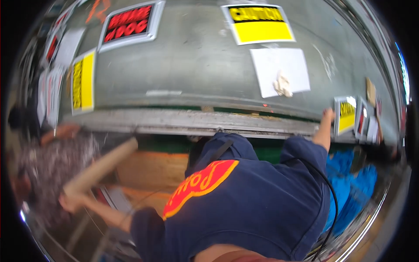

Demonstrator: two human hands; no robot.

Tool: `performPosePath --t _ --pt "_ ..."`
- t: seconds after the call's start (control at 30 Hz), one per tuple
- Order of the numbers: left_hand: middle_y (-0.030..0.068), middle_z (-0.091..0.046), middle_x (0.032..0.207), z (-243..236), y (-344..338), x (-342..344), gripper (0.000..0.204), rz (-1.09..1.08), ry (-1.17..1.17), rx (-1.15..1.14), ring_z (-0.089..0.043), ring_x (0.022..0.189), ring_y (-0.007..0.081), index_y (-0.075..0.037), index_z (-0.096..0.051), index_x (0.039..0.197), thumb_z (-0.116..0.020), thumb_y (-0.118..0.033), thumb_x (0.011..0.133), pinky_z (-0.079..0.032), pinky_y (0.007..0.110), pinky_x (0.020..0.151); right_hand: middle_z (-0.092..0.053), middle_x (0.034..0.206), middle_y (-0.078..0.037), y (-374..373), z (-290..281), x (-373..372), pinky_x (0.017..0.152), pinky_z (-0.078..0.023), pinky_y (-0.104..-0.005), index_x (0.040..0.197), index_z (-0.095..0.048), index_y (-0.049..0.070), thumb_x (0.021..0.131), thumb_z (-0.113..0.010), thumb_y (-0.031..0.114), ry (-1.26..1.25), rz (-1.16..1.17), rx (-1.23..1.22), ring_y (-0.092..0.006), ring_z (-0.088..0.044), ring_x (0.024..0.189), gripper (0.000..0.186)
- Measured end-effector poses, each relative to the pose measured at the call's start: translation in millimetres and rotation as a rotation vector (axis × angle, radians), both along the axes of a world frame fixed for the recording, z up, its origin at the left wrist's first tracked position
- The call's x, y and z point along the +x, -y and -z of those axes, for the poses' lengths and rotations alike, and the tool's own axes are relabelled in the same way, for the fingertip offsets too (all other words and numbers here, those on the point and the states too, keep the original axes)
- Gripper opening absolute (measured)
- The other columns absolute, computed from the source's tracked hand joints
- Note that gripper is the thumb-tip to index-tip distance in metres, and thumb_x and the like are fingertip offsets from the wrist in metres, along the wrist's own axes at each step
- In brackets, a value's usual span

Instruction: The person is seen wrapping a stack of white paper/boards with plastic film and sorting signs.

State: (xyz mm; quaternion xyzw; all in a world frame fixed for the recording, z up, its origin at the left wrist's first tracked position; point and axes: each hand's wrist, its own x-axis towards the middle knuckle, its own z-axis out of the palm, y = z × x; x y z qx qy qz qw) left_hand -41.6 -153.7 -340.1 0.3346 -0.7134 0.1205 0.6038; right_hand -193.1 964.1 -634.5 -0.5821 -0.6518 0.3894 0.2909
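Observation:
My left hand (72, 201) is out to the lower left, closed around the near end of a long tan bar (102, 167). Motion blurs the bar, so whether it is a cardboard tube or a board cannot be made out. At the right end of the table's near edge, my right hand (328, 115) is beside the left edge of a yellow and black sign (345, 116). Its fingers are small and partly hidden, and I cannot see if they grip the sign. A crumpled pale cloth (283, 85) lies on a white sheet (264, 65).
The grey table (187, 65) carries a red and black sign (131, 24) and yellow and black signs (262, 30). Stacked sheets (54, 89) lie at its left end. A person in a patterned top (56, 161) stands close on my left. Blue material (349, 187) hangs at right.

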Motion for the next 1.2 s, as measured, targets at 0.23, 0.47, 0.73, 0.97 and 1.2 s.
performPosePath --t 0.23,0.47,0.73,0.97,1.2 --pt "0.0161 -0.064 0.083 -23 -41 3 0.017 0.176 -0.122 0.092 -0.059 0.075 0.0259 0.002 -0.063 0.08 -0.048 -0.006 0.082 -0.047 0.034 0.074 -0.053 0.066 -0.008 6 16 85 0.041 -0.038 -0.0269 0.107 -0.042 0.01 0.081 -0.054 0.018 -0.189 -0.147 -0.369 -0.0152 -0.045 0.047 0.03" --pt "0.0089 -0.062 0.073 -32 -62 28 0.023 0.351 -0.345 0.114 -0.06 0.068 0.0189 0.001 -0.06 0.076 -0.047 -0.013 0.089 -0.048 0.03 0.064 -0.056 0.069 -0.01 -19 -32 140 0.041 -0.04 -0.0264 0.092 -0.049 0.009 0.082 -0.053 0.02 -0.169 -0.179 -0.286 -0.0161 -0.048 0.049 0.016" --pt "0.0117 -0.063 0.079 -83 -76 49 0.017 0.092 0.066 -0.307 -0.061 0.072 0.0277 -0.006 -0.064 0.075 -0.055 -0.02 0.079 -0.048 0.041 0.065 -0.059 0.07 -0.006 -80 -66 178 0.039 -0.037 -0.0215 0.116 -0.047 0.015 0.087 -0.049 0.02 -0.142 -0.302 -0.243 -0.0102 -0.048 0.048 0.03" --pt "0.0082 -0.048 0.082 -90 -161 38 0.027 -0.228 -0.125 -0.628 -0.046 0.077 0.0275 -0.009 -0.055 0.079 -0.049 -0.033 0.087 -0.036 0.043 0.066 -0.056 0.069 -0.003 -113 -102 201 0.044 -0.039 -0.0173 0.117 -0.049 0.008 0.089 -0.048 0.017 -0.146 -0.239 -0.152 -0.0071 -0.05 0.052 0.029" --pt "0.0149 -0.059 0.083 52 -545 -51 0.012 0.724 0.072 0.231 -0.056 0.079 0.0267 0.001 -0.058 0.087 -0.048 -0.006 0.086 -0.045 0.035 0.073 -0.059 0.072 -0.003 -348 -69 187 0.053 -0.043 -0.0232 0.113 -0.055 0.009 0.088 -0.051 0.02 0.056 -0.454 0.075 -0.0094 -0.054 0.057 0.028"
